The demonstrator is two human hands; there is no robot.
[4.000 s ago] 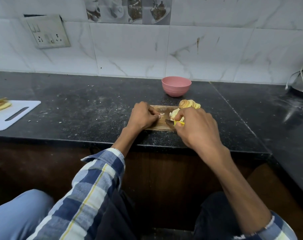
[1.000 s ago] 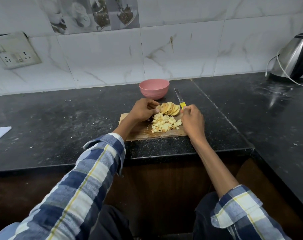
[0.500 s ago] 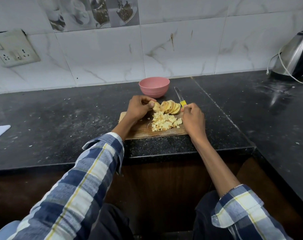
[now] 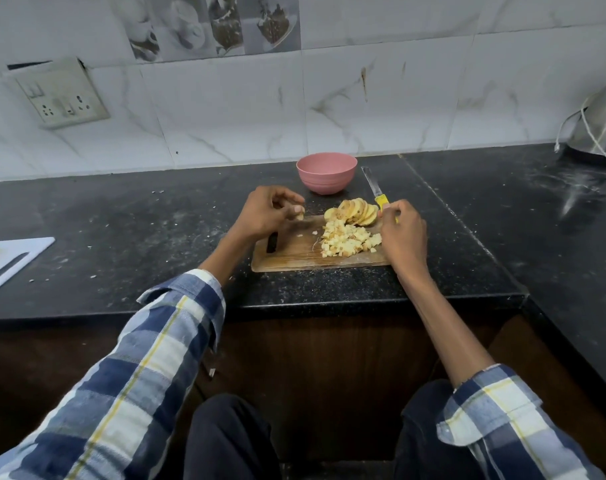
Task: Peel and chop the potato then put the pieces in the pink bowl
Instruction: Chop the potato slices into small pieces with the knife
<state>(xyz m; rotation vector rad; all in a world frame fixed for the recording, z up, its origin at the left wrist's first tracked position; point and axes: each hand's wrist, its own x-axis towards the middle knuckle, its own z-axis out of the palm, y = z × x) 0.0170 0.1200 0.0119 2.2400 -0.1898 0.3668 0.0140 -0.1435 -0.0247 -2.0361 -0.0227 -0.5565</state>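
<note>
A wooden chopping board (image 4: 287,252) lies at the counter's front edge. On it sits a heap of small potato cubes (image 4: 346,241), and behind them a fanned row of potato slices (image 4: 355,211). My left hand (image 4: 265,213) hovers over the board's far left corner and pinches a small potato piece (image 4: 299,216) between its fingertips. My right hand (image 4: 400,230) rests at the board's right end, its fingers curled by the yellow handle of a knife (image 4: 376,190) whose blade points away toward the wall. The pink bowl (image 4: 326,172) stands just behind the board.
A white cutting board (image 4: 14,259) with potato bits lies at the far left. A steel kettle with a white cord (image 4: 603,123) stands at the back right. A switch plate (image 4: 60,93) is on the tiled wall. Crumbs dot the black counter (image 4: 138,230).
My left hand has drawn back to the left from the slices with a small piece pinched in it. Four seconds ago my right hand was cutting on the board; the knife now lies pointing away.
</note>
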